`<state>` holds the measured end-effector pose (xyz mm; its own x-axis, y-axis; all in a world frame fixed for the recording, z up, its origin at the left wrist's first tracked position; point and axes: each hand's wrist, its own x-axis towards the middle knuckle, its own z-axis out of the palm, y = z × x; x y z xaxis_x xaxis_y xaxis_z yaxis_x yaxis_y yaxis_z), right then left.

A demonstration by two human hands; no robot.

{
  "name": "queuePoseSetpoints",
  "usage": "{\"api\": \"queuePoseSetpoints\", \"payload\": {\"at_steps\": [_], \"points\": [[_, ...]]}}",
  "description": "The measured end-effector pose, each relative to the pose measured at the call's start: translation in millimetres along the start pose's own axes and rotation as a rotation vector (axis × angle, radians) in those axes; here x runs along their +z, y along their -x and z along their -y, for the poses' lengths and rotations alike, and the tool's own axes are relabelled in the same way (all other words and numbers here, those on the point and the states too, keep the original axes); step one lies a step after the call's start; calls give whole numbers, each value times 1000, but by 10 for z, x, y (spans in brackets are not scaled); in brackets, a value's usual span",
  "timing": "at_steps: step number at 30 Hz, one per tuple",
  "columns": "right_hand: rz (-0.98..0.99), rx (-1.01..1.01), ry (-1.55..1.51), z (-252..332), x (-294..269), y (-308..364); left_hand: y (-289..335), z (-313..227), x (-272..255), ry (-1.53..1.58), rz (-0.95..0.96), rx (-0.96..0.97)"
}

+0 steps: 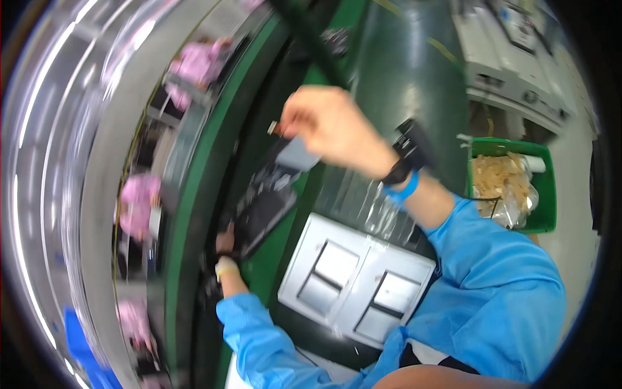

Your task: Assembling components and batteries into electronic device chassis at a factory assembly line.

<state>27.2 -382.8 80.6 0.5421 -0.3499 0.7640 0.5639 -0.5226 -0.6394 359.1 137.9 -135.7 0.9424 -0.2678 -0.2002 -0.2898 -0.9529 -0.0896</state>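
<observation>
My right hand (327,123) is closed in a pinch over the far part of the bench, with a small strip with a pale tip (273,128) sticking out from the fingers. Just under that hand is a flat grey-blue piece (298,154), partly covered by it. My left hand (225,241) grips the near left edge of a dark flat panel (265,212); its fingers are partly hidden and blurred. Crinkled, shiny dark film (264,178) lies between the panel and the grey-blue piece. A wristband is on each arm.
A white tray (308,243) with light and grey rectangular pieces in its recesses sits close to my body. On the right stands a green bin (549,194) of brown scraps and clear plastic, near a white machine (518,91). Co-workers in pink (139,204) sit across the line.
</observation>
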Motion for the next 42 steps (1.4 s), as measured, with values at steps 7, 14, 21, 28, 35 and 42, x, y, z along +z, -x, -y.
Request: {"api": "queuePoseSetpoints", "payload": {"at_steps": [7, 14, 21, 28, 35, 42], "points": [[88, 130, 87, -124, 114, 125, 1313, -1744, -547, 513, -279, -362], [110, 187, -36, -573, 719, 236, 1355, -2598, -417, 841, -305, -42], [134, 247, -22, -1179, 1004, 59, 1427, -2771, -548, 1025, -213, -203], [244, 448, 11, -1575, 1209, 137, 1327, -2500, -491, 1057, -14, -122], [279, 610, -102, -1818, 1239, 258, 1302, -2533, -485, 1063, -123, -106], [531, 570, -242, -1787, 1543, 281, 1692, -2398, -926, 984, -324, 83]]}}
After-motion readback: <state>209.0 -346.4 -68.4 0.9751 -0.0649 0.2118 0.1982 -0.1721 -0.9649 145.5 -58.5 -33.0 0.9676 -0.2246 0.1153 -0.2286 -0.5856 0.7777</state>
